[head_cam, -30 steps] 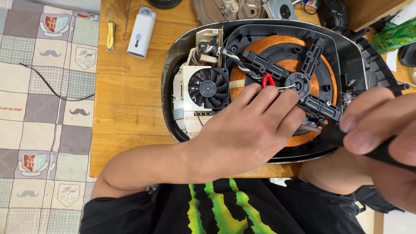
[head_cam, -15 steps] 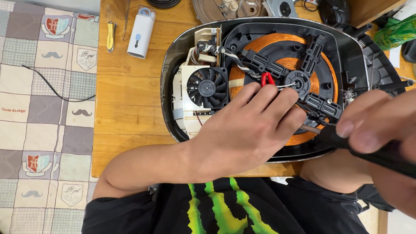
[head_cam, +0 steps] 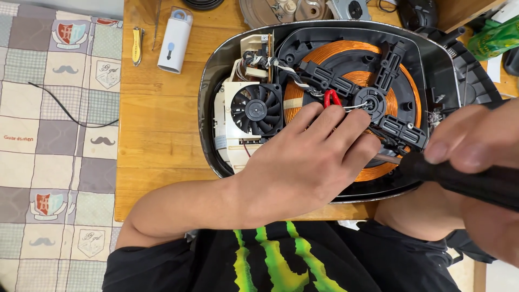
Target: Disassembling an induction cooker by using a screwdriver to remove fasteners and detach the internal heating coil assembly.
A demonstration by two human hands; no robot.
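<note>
An opened induction cooker (head_cam: 216, 70) lies on the wooden table, showing its copper coil (head_cam: 330, 54), black plastic coil bracket (head_cam: 330, 80), a black fan (head_cam: 255, 110) and a small red part (head_cam: 331, 98). My left hand (head_cam: 308, 159) lies flat on the coil, fingertips by the red part and the bracket's hub. My right hand (head_cam: 481, 162) grips a black-handled screwdriver (head_cam: 465, 178); its metal tip points left at the bracket near my left fingers.
A white cylindrical device (head_cam: 174, 39) and a yellow nail clipper (head_cam: 137, 45) lie on the wooden table (head_cam: 157, 140) at the upper left. Metal parts and a green packet (head_cam: 494, 38) sit along the far edge. A patterned cloth with a black wire (head_cam: 59, 108) lies left.
The view has shifted slightly; my right hand with the screwdriver has moved a little lower and closer. My left hand stays on the coil.
</note>
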